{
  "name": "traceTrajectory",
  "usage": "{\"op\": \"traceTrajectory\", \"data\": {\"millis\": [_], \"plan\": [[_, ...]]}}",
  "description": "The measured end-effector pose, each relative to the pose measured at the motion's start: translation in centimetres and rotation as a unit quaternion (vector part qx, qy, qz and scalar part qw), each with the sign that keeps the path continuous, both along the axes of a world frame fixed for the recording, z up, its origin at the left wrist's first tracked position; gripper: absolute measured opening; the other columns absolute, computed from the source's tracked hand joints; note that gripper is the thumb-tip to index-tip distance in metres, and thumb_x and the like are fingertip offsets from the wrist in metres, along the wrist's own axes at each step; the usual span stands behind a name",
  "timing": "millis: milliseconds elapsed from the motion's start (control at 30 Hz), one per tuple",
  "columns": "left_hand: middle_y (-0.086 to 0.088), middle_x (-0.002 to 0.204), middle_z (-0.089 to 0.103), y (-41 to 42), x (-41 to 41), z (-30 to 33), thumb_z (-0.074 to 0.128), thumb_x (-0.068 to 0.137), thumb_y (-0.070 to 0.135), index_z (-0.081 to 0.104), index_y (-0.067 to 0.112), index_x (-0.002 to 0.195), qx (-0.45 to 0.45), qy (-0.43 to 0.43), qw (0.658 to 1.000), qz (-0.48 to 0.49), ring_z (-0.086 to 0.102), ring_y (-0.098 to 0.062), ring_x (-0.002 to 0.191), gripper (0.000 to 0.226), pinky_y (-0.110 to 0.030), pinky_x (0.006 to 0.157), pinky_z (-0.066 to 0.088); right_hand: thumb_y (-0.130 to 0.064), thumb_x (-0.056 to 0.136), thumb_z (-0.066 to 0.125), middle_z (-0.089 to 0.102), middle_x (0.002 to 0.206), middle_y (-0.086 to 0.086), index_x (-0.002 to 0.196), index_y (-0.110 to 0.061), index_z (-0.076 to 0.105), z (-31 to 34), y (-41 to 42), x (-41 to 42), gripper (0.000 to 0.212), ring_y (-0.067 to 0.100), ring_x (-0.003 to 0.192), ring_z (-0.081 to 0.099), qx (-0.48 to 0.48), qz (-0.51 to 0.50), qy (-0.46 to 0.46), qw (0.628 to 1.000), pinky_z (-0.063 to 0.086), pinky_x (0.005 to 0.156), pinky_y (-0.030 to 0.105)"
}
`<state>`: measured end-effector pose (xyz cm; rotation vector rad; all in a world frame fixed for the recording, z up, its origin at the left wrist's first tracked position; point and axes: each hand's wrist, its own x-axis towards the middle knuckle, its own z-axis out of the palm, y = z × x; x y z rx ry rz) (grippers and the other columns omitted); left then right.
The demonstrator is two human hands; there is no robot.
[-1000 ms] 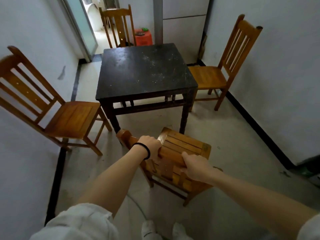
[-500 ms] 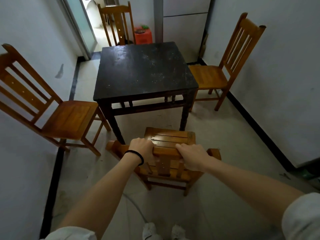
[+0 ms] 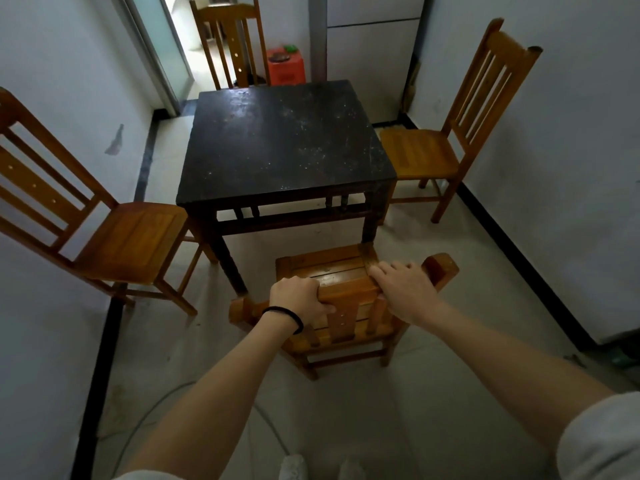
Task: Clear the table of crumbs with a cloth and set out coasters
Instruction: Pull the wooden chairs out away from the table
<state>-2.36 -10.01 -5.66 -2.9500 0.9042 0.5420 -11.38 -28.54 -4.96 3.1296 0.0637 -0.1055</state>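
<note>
Left hand (image 3: 298, 299) is gripping the chair (image 3: 343, 306) top rail; right hand (image 3: 403, 292) is resting flat, fingers straight; that one-sided hold is risking the chair swinging into the table (image 3: 287, 199) leg.

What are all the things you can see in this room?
table: one, black with pale specks, middle of the room
chairs: four, orange-brown wood; left, right, far side, near side
stool: one, red, behind the table
cable: one, pale, on the floor near the feet
wristband: one, black, left wrist
left hand: grip curled round the near chair's top rail
right hand: resting on the same rail, fingers fairly straight
</note>
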Motion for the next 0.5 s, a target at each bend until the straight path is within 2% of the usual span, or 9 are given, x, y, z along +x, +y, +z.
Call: {"op": "traceTrajectory", "data": {"millis": [100, 167, 200, 267, 333, 400, 500], "plan": [[-0.001, 0.090, 0.062, -0.6, 1.5, 0.5, 0.060, 0.079, 0.056, 0.063, 0.015, 0.097, 0.035, 0.157, 0.987, 0.023, 0.060, -0.021, 0.083, 0.045, -0.033, 0.076, 0.052, -0.030, 0.088, 0.056, 0.053, 0.120, -0.001, 0.125, -0.021, 0.041, -0.2, -1.1, -0.3, 0.041, 0.020, 0.110, 0.053, 0.001, 0.003, 0.005, 1.000, 0.040, 0.092, 0.034], [-0.004, 0.105, 0.059, -1.2, 2.3, 0.9, 0.064, 0.080, 0.045, 0.059, 0.010, 0.111, 0.045, 0.260, 0.964, 0.039, 0.056, -0.021, 0.093, 0.047, -0.034, 0.085, 0.049, -0.030, 0.088, 0.055, 0.054, 0.113, -0.003, 0.119, -0.022, 0.042, -0.3, -2.1, -0.9, 0.036, 0.018, 0.104, 0.055, 0.002, -0.002, 0.017, 1.000, 0.040, 0.086, 0.030], [-0.004, 0.115, 0.058, -1.6, 2.3, 1.0, 0.065, 0.080, 0.042, 0.057, 0.010, 0.117, 0.049, 0.285, 0.957, 0.040, 0.055, -0.022, 0.100, 0.049, -0.035, 0.091, 0.049, -0.030, 0.088, 0.055, 0.054, 0.110, -0.004, 0.116, -0.022, 0.042, -0.4, -2.5, -1.1, 0.031, 0.017, 0.100, 0.055, 0.004, -0.003, 0.025, 1.000, 0.039, 0.082, 0.028], [-0.005, 0.128, 0.053, -2.1, 2.2, 1.1, 0.065, 0.080, 0.040, 0.054, 0.012, 0.123, 0.061, 0.294, 0.953, 0.036, 0.052, -0.024, 0.112, 0.053, -0.039, 0.098, 0.046, -0.029, 0.088, 0.054, 0.055, 0.104, -0.003, 0.107, -0.022, 0.042, -0.4, -3.2, -1.1, 0.024, 0.016, 0.089, 0.054, 0.011, 0.000, 0.039, 0.999, 0.038, 0.071, 0.026], [-0.004, 0.131, 0.051, -2.1, 1.9, 1.1, 0.062, 0.082, 0.040, 0.053, 0.013, 0.126, 0.064, 0.299, 0.951, 0.038, 0.050, -0.025, 0.117, 0.053, -0.038, 0.100, 0.045, -0.031, 0.086, 0.056, 0.054, 0.096, -0.002, 0.097, -0.023, 0.038, 0.0, -3.2, -0.7, 0.022, 0.016, 0.079, 0.052, 0.020, 0.003, 0.068, 0.997, 0.040, 0.064, 0.027], [-0.005, 0.130, 0.051, -1.6, 1.4, 1.0, 0.059, 0.084, 0.042, 0.054, 0.012, 0.125, 0.069, 0.298, 0.951, 0.038, 0.051, -0.025, 0.117, 0.051, -0.037, 0.099, 0.046, -0.034, 0.085, 0.057, 0.051, 0.087, -0.003, 0.093, -0.024, 0.037, 0.0, -2.7, -0.7, 0.023, 0.017, 0.076, 0.053, 0.019, 0.012, 0.084, 0.996, 0.043, 0.063, 0.029], [-0.006, 0.118, 0.054, -0.5, 0.9, 1.0, 0.059, 0.084, 0.041, 0.056, 0.011, 0.121, 0.075, 0.289, 0.954, 0.040, 0.053, -0.024, 0.110, 0.047, -0.034, 0.095, 0.047, -0.036, 0.084, 0.058, 0.058, 0.088, -0.002, 0.096, -0.021, 0.045, -0.7, -2.3, -1.5, 0.023, 0.018, 0.076, 0.057, 0.032, 0.029, 0.030, 0.999, 0.043, 0.062, 0.028]]}}
